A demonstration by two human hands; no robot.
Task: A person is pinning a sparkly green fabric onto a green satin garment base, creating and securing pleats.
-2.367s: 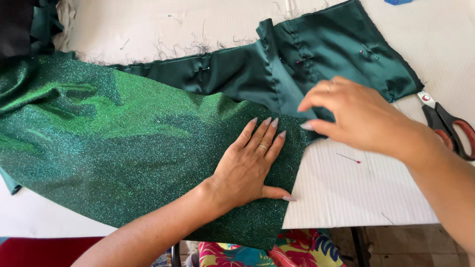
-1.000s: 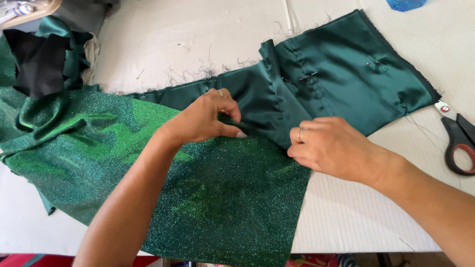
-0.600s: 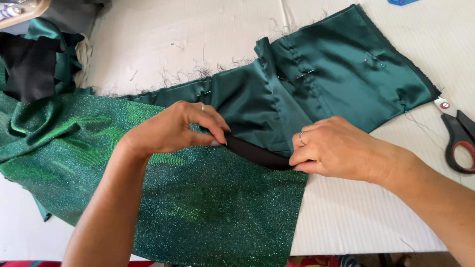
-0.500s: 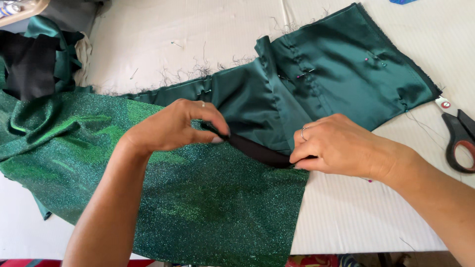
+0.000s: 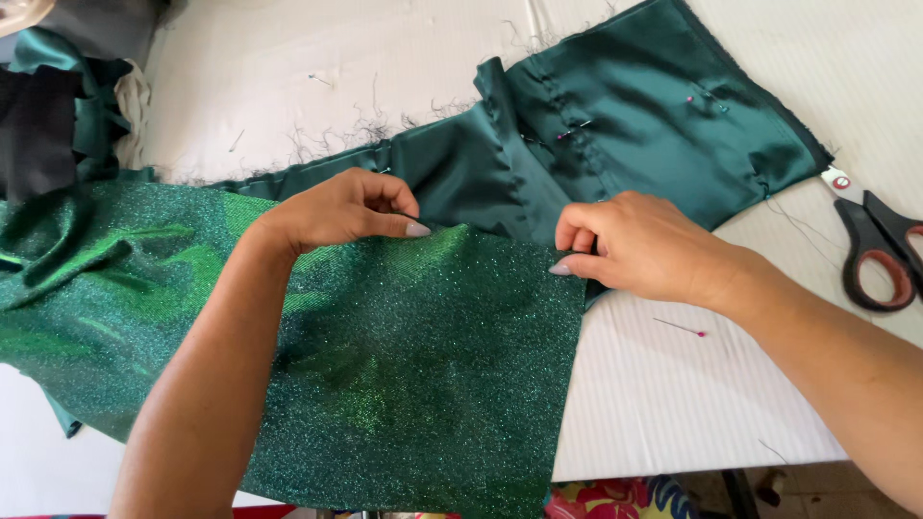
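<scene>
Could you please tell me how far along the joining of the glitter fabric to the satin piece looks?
Done: the dark green satin piece already carries pins along its seams. In hand: the left hand and right hand pinch the top edge of the glitter fabric against the satin's lower edge. Left: no pins show along that edge; a loose pin and scissors lie unused on the table.

Both hands set side by side, fingers curled.
The left hand (image 5: 341, 207) is held knuckles up with the thumb extended rightward; the right hand (image 5: 639, 245) is closed loosely, forearms entering from below.
</scene>
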